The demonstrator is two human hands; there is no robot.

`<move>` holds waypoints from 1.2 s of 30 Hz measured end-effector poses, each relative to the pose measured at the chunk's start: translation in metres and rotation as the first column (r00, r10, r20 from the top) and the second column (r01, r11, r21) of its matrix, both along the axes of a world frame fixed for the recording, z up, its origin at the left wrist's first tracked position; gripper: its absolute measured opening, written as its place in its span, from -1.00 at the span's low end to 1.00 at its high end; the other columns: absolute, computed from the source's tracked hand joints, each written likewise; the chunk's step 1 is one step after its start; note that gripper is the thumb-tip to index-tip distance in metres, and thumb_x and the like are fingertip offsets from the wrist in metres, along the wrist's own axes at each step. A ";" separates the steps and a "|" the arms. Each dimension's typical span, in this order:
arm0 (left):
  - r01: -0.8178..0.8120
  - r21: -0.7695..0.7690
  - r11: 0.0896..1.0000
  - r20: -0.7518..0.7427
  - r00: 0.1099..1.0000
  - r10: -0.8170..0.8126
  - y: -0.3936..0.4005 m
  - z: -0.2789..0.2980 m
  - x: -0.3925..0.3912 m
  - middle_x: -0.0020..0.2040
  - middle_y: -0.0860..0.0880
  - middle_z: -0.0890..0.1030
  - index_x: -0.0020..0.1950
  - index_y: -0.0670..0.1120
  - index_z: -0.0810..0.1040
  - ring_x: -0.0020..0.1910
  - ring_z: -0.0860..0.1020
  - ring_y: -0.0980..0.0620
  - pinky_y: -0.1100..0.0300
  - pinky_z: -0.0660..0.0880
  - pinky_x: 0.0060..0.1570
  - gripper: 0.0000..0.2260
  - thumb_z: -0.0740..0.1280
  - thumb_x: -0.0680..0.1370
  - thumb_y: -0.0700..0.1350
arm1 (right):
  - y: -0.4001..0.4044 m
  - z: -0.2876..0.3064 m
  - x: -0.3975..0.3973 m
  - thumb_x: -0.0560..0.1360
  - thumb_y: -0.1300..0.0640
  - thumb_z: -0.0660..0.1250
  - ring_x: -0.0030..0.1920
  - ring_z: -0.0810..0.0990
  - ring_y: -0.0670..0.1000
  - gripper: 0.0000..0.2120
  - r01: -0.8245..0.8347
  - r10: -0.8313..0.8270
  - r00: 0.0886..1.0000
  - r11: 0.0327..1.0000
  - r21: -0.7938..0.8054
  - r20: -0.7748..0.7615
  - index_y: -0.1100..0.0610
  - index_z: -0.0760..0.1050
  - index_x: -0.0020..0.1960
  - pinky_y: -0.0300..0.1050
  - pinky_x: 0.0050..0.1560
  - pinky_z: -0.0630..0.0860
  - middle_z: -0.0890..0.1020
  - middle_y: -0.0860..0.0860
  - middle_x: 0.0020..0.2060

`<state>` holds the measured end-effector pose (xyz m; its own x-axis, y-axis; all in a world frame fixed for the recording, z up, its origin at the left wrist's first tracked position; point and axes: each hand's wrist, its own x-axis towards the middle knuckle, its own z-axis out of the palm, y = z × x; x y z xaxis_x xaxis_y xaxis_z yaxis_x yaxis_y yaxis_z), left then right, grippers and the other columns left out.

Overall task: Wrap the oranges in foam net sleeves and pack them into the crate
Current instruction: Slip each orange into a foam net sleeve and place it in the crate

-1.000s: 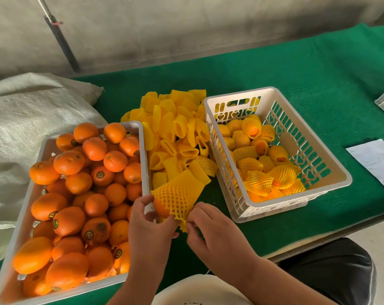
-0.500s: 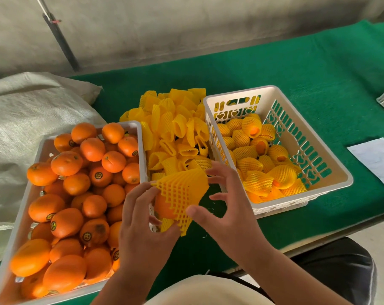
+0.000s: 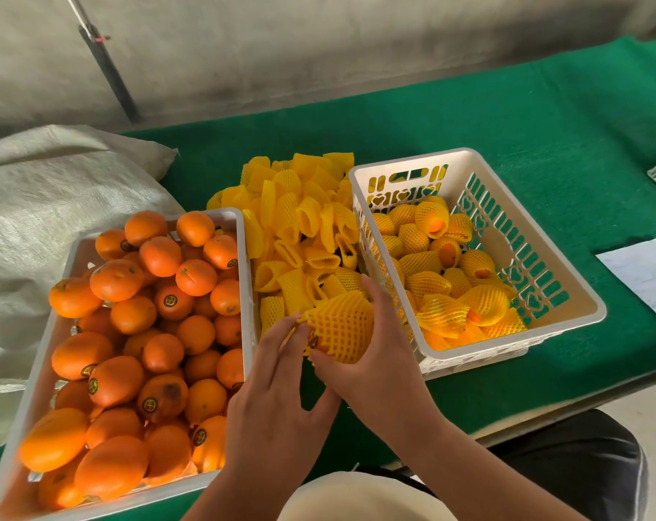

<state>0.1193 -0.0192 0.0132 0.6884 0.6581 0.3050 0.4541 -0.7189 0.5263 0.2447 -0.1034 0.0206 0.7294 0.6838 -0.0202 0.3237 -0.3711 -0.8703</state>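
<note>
- Head view: the right hand (image 3: 379, 355) grasps the sleeved orange (image 3: 337, 327) from the right, fingers curled over its far side and thumb beneath.
- The left hand (image 3: 274, 385) is released, fingers straight, with its fingertips (image 3: 300, 327) touching the near-left end of the foam net sleeve; whether they pinch the netting cannot be determined.
- The sleeved orange is held above the green worktop (image 3: 544, 118), between the tray of bare oranges (image 3: 243, 280) on the left and the white crate (image 3: 507, 355) on the right, just beside the crate's near-left corner.
- The pile of loose sleeves (image 3: 300, 227) lies directly behind the hands, filling the gap between tray and crate.
- The crate holds wrapped oranges (image 3: 432, 265) across its floor; its upper walls stand above them.
- Open worktop extends behind and to the right of the crate; a sheet of paper (image 3: 646, 272) lies near the right edge.
- A grey sack (image 3: 48, 204) borders the tray on the left.
</note>
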 end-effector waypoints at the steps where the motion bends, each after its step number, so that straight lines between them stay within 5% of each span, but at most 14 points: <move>1: 0.002 -0.007 1.000 0.004 1.000 -0.002 -0.002 0.001 0.000 0.46 0.11 0.37 0.46 0.02 0.35 0.24 0.50 0.14 0.22 0.67 -0.14 -0.40 0.25 0.56 0.36 | -0.001 0.000 0.000 0.38 -0.32 0.54 0.42 0.25 -0.20 0.01 0.020 -0.020 1.000 1.000 -0.007 0.014 -0.40 -0.09 0.56 -0.20 0.32 0.37 0.19 -0.35 0.49; 8: 0.032 -0.006 0.999 0.060 0.998 -0.032 -0.006 0.000 -0.004 0.39 0.13 0.42 0.41 -0.01 0.46 0.21 0.49 0.16 0.09 0.71 -0.14 -0.48 0.38 0.53 0.21 | -0.004 0.003 0.008 0.39 -0.25 0.57 0.58 0.23 -0.02 0.06 0.036 -0.036 0.999 0.999 -0.027 -0.002 -0.31 -0.09 0.63 0.22 0.49 0.41 0.16 -0.22 0.60; 20: 0.125 -0.008 0.992 0.153 0.981 -0.122 -0.010 -0.003 -0.005 0.29 0.14 0.53 0.29 -0.10 0.66 0.17 0.54 0.12 0.01 0.70 -0.11 -0.61 0.33 0.56 0.07 | -0.008 -0.002 0.013 0.35 -0.31 0.58 0.49 0.39 0.03 0.03 0.129 -0.129 0.991 0.991 -0.024 -0.040 -0.31 0.00 0.60 0.20 0.35 0.56 0.33 -0.16 0.53; 24: 0.172 -0.203 0.964 0.321 0.942 -0.101 -0.002 0.002 -0.008 0.20 0.22 0.61 0.08 0.12 0.67 0.12 0.63 0.08 0.19 0.65 -0.12 -0.81 0.27 0.62 0.07 | -0.013 0.001 0.016 0.34 -0.36 0.54 0.49 0.38 0.01 0.03 0.048 -0.048 0.997 0.999 -0.011 -0.058 -0.33 -0.01 0.61 0.20 0.35 0.55 0.31 -0.20 0.52; 26: 0.129 -0.502 0.855 0.391 0.916 0.091 0.009 0.004 -0.003 0.21 0.16 0.62 0.08 0.15 0.64 0.17 0.63 0.04 0.14 0.67 -0.11 -0.76 0.24 0.63 0.21 | -0.015 0.003 0.018 0.32 -0.38 0.51 0.50 0.35 -0.03 0.04 -0.010 0.010 0.998 1.000 -0.007 -0.061 -0.34 -0.03 0.61 0.20 0.35 0.54 0.29 -0.25 0.51; 27: 0.122 -0.685 0.719 0.362 0.913 0.190 0.015 0.005 0.001 0.26 0.15 0.61 0.18 0.17 0.62 0.23 0.62 0.05 0.12 0.69 -0.10 -0.66 0.30 0.56 0.33 | -0.016 0.003 0.018 0.33 -0.38 0.51 0.50 0.34 -0.05 0.04 -0.047 0.046 0.997 0.999 -0.006 -0.056 -0.35 -0.03 0.61 0.19 0.36 0.54 0.27 -0.29 0.51; 29: 0.184 -0.953 0.240 0.241 0.942 0.233 0.026 0.007 0.012 0.34 0.08 0.59 0.32 0.17 0.55 0.27 0.61 0.01 0.12 0.69 -0.11 -0.33 0.55 0.30 0.41 | -0.016 0.003 0.018 0.35 -0.33 0.52 0.48 0.32 -0.11 0.02 -0.122 0.121 0.992 0.992 -0.018 -0.033 -0.36 -0.03 0.61 0.15 0.37 0.54 0.23 -0.39 0.48; 31: 0.241 -0.963 -0.122 0.217 0.959 0.184 0.033 0.004 0.018 0.35 -0.07 0.62 0.38 0.07 0.53 0.28 0.63 -0.17 -0.06 0.69 -0.05 -0.23 0.66 0.26 0.29 | -0.015 0.002 0.019 0.39 -0.25 0.53 0.45 0.27 -0.23 -0.01 -0.189 0.189 0.982 0.981 -0.044 0.003 -0.38 -0.04 0.60 0.02 0.40 0.48 0.18 -0.50 0.41; 34: 0.303 -0.938 -0.170 0.271 0.944 0.188 0.034 -0.002 0.022 0.34 -0.15 0.62 0.32 0.09 0.62 0.29 0.62 -0.25 -0.09 0.66 0.05 -0.56 0.55 0.49 0.19 | -0.011 0.002 0.022 0.42 -0.20 0.56 0.42 0.19 -0.37 0.02 -0.271 0.275 0.960 0.960 -0.062 0.049 -0.38 -0.09 0.60 -0.23 0.35 0.31 0.13 -0.48 0.43; 36: 0.287 -0.947 -0.144 0.238 0.929 0.282 0.030 -0.001 0.025 0.30 -0.17 0.64 0.40 0.02 0.56 0.26 0.64 -0.24 -0.03 0.67 -0.01 -0.45 0.53 0.47 0.19 | -0.010 0.000 0.024 0.39 -0.25 0.58 0.52 0.16 -0.25 0.11 -0.332 0.334 0.942 0.942 -0.047 0.044 -0.34 -0.15 0.63 -0.12 0.43 0.30 0.10 -0.35 0.53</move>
<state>0.1440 0.0110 0.0120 0.7574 0.3888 -0.5246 0.0933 0.7307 0.6763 0.2685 -0.1132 0.0209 0.4611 0.8871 -0.0205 0.4779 -0.2677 -0.8367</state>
